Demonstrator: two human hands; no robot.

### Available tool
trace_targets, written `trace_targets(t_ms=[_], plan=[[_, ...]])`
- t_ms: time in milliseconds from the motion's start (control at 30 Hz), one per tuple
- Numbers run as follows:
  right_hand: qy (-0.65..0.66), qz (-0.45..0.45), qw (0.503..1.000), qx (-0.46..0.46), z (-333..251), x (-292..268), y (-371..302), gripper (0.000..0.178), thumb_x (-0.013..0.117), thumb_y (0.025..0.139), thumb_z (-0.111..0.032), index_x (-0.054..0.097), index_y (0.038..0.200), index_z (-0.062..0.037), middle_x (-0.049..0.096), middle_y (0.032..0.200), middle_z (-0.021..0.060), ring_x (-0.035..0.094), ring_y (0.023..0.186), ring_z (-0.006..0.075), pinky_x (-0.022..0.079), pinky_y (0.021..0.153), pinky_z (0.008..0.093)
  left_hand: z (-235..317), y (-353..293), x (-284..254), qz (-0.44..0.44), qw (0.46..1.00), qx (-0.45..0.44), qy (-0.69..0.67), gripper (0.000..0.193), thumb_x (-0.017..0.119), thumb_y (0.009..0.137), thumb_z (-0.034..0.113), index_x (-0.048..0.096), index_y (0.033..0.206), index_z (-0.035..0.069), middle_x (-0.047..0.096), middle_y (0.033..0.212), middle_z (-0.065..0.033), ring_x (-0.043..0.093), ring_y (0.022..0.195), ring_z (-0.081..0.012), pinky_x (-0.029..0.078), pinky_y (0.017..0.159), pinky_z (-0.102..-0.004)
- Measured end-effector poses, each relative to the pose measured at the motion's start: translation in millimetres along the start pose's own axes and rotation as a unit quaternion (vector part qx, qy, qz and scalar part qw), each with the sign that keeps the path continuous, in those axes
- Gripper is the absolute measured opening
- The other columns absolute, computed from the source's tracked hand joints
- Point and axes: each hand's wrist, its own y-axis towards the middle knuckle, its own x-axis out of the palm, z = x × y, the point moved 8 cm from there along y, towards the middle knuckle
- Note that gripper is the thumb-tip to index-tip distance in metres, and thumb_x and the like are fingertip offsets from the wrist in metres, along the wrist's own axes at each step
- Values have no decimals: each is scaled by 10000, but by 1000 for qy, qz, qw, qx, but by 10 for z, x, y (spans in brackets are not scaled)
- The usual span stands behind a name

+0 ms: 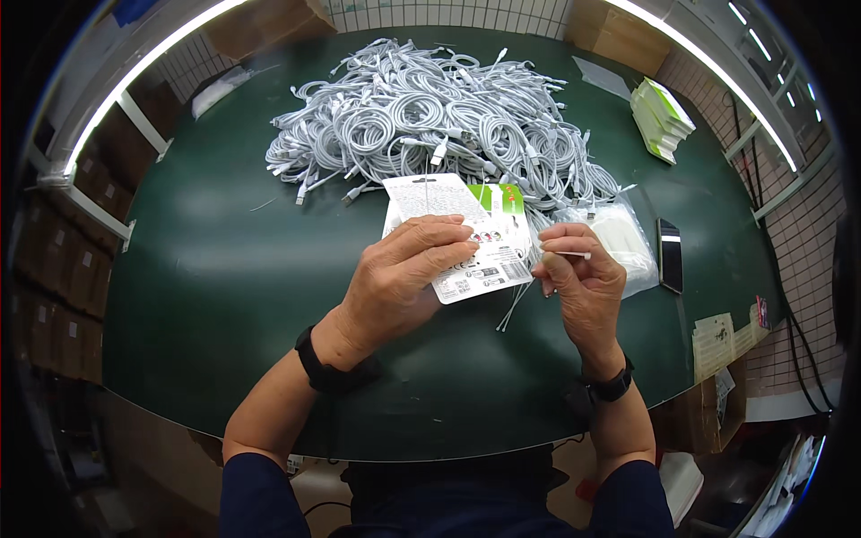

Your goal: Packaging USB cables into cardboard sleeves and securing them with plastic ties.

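My left hand (395,273) is closed on a white printed backing card (489,280) with a hanging slot. A second card with a green corner (504,199) shows behind or beside it; how the two overlap is partly hidden. Between the thumb and fingers of my right hand (590,287) is a thin white cable tie (574,255), pinched just right of the card. Several loose cable ties (513,309) stick out below the card's right edge. Beyond the cards rises a large heap of coiled grey-white USB cables (421,112).
A clear plastic bag with white contents (623,240) lies right of my right hand, beside a black phone (670,255). Green-and-white cards (661,121) are stacked at the far right. Paper sheets (715,345) lie at the right edge of the dark green table (224,305).
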Motion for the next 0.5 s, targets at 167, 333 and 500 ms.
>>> trace_targets(t_ms=[167, 333, 500], plan=[[21, 26, 999, 27, 15, -79, -11, 73, 606, 1006, -43, 630, 1049, 11, 666, 856, 70, 593, 668, 75, 464, 558, 204, 6, -10, 30, -6, 1000, 2, -8, 401, 726, 672, -115, 711, 1046, 28, 707, 1081, -109, 699, 1071, -314, 596, 864, -393], [-142, 30, 989, -29, -54, -134, -44, 75, 579, 1020, -43, 619, 1053, 11, 650, 839, 64, 562, 641, 66, 480, 578, 212, 5, -46, 89, -20, 1000, -4, -4, 336, 859, 711, 54, 740, 1025, 38, 726, 1099, -118, 703, 1087, -314, 579, 907, -391], [-204, 8, 968, -145, -274, -26, -21, 62, 585, 999, 5, 627, 1042, 19, 634, 847, 83, 569, 653, 87, 505, 601, 229, 39, -52, 100, -17, 1000, 12, 5, 323, 860, 714, 62, 735, 1011, 35, 729, 1094, -116, 708, 1079, -314, 582, 898, -388]])
